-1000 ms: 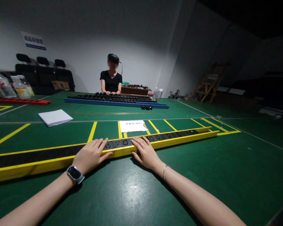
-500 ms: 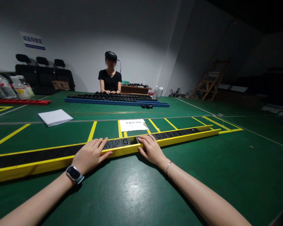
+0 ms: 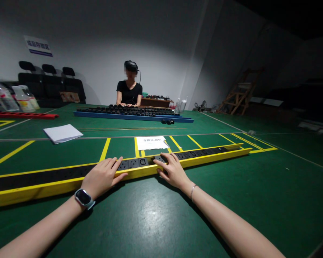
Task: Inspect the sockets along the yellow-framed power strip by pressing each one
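Note:
A long yellow rail (image 3: pixel 140 173) with tall side walls lies slantwise across the table, filled with a row of black power sockets (image 3: pixel 131 163). On its left part rests my left hand (image 3: pixel 103 175), fingers over the sockets and thumb along the near wall, gripping the rail. My right hand (image 3: pixel 172 168) has its fingers spread across the rail, touching a black socket module (image 3: pixel 159 157); its thumb is against the near wall. Between this module and the sockets to its left is a short dark gap (image 3: pixel 151 161). Part of the module is hidden under my fingers.
A white paper label (image 3: pixel 152 143) lies behind the rail, a folded white sheet (image 3: pixel 63 133) further left. Blue rails (image 3: pixel 131 116) with black parts lie in front of a seated person (image 3: pixel 129 92). Bottles (image 3: pixel 24 98) and a red rail (image 3: pixel 24 115) are at the left.
My right index finger has stretched out leftward and the fingers have spread. The socket module under them shows more and sits slightly further left. My left hand keeps its place.

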The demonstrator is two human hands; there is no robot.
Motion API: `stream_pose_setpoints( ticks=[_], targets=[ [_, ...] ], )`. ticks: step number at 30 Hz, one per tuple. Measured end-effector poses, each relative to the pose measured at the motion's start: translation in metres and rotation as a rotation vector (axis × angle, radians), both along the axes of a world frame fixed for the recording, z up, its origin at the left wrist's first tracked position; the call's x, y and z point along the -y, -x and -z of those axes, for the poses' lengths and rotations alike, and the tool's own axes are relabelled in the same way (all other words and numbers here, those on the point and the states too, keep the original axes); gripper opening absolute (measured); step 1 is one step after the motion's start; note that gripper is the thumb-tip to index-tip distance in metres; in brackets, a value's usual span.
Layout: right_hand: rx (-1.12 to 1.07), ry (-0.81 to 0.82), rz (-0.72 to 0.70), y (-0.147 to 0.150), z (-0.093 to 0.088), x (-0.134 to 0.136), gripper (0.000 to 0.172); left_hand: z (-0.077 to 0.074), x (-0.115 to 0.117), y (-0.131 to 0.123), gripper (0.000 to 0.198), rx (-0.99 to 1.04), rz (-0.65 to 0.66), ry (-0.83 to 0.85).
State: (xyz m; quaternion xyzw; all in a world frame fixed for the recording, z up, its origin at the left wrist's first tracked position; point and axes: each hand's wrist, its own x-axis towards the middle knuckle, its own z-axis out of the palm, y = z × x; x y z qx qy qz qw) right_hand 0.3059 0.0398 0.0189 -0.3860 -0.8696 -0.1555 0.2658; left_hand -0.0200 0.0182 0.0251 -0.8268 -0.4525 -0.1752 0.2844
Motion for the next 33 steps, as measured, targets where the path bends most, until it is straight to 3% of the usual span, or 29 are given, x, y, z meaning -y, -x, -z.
stream_pose_setpoints(
  ticks=[5, 14, 26, 33],
  targets=[
    [-0.02, 0.002, 0.001, -0.01, -0.001, -0.003, 0.035, 0.0, 0.0, 0.0, 0.068, 0.018, 0.004, 0.008],
    [-0.003, 0.008, -0.057, -0.023, -0.003, -0.007, 0.042, 0.0, 0.0, 0.0, 0.068, -0.022, -0.003, -0.02],
    [-0.005, 0.033, -0.031, -0.024, 0.001, -0.008, 0.05, 0.0, 0.0, 0.0, 0.068, -0.026, -0.019, -0.012],
    [-0.009, 0.034, 0.0, -0.022, -0.001, -0.007, 0.044, 0.0, 0.0, 0.0, 0.067, -0.004, -0.006, -0.003]
  ],
)
